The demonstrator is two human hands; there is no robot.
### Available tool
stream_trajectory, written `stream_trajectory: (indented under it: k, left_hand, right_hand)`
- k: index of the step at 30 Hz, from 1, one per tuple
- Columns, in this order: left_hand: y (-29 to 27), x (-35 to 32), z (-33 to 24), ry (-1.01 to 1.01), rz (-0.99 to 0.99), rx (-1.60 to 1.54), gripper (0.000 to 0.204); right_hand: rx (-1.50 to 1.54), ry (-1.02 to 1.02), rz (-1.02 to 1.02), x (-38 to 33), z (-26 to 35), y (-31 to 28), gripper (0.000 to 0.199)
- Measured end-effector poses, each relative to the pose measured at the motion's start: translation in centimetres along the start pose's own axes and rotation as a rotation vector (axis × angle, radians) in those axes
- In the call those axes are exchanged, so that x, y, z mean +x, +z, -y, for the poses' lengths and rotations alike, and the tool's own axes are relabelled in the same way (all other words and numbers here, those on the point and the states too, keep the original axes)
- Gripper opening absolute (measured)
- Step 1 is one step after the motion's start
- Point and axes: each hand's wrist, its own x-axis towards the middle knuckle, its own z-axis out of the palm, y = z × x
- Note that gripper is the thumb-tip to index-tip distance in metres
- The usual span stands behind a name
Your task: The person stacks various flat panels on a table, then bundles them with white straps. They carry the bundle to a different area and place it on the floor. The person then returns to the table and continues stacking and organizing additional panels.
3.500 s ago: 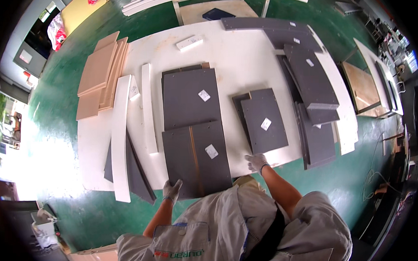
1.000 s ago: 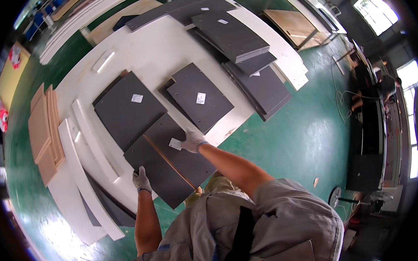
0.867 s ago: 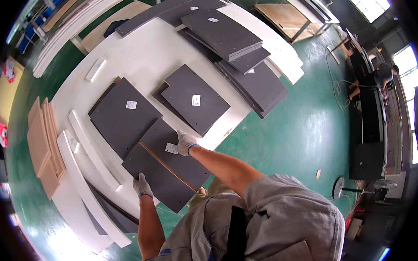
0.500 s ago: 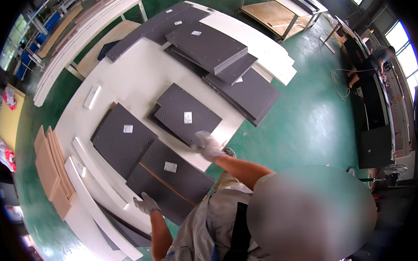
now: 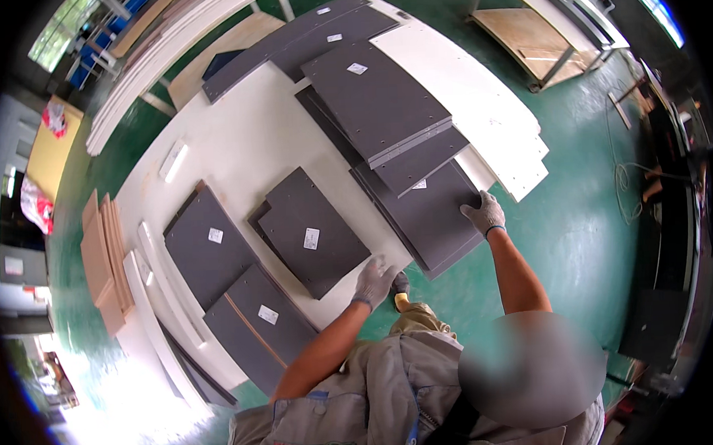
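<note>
Both my hands wear pale work gloves. My right hand (image 5: pixel 485 214) is at the right edge of a stack of dark grey panels (image 5: pixel 444 219), its thumb on the top face and its fingers along the side. Closer to me, my left hand (image 5: pixel 375 282) hovers by the table's near edge, fingers apart and slightly blurred, holding nothing. Just left of it lies a smaller pile of dark grey panels (image 5: pixel 314 252) with a white label. Two more labelled panels, a far one (image 5: pixel 206 245) and a near one (image 5: pixel 257 318), lie farther left.
Other dark panels (image 5: pixel 383 102) overlap the right stack on the white table surface (image 5: pixel 233 132). Brown boards (image 5: pixel 104 261) and curved white strips (image 5: pixel 169 294) lie along the left side. A wheeled rack (image 5: pixel 532 44) stands at the back right on the green floor (image 5: pixel 564 245).
My right hand has moved from the middle pile to the right stack's edge. My left hand has left the near left panel and moved right. The view has turned.
</note>
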Motion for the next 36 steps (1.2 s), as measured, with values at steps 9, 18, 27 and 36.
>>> stream_trajectory:
  k: [9,18,27,36]
  left_hand:
    - [10.7,7.7,-1.9,-0.136,-0.169,-0.458,0.068]
    - [8.9,4.2,-0.3,-0.244,-0.156,-0.485,0.066]
    - [6.5,-5.7,1.5,-0.169,0.036,-0.544,0.063]
    - [2.9,-17.6,10.2,-0.206,-0.113,-0.304,0.063]
  right_hand:
    - [0.192,0.056,0.367,5.7,-2.4,-0.1,0.08]
    - [0.218,0.002,0.348,0.4,-3.6,0.7,0.08]
    - [0.358,0.092,0.528,-9.8,-5.5,-1.7,0.07]
    - [0.967,0.405,0.422,-34.2,-10.1,6.5,0.074]
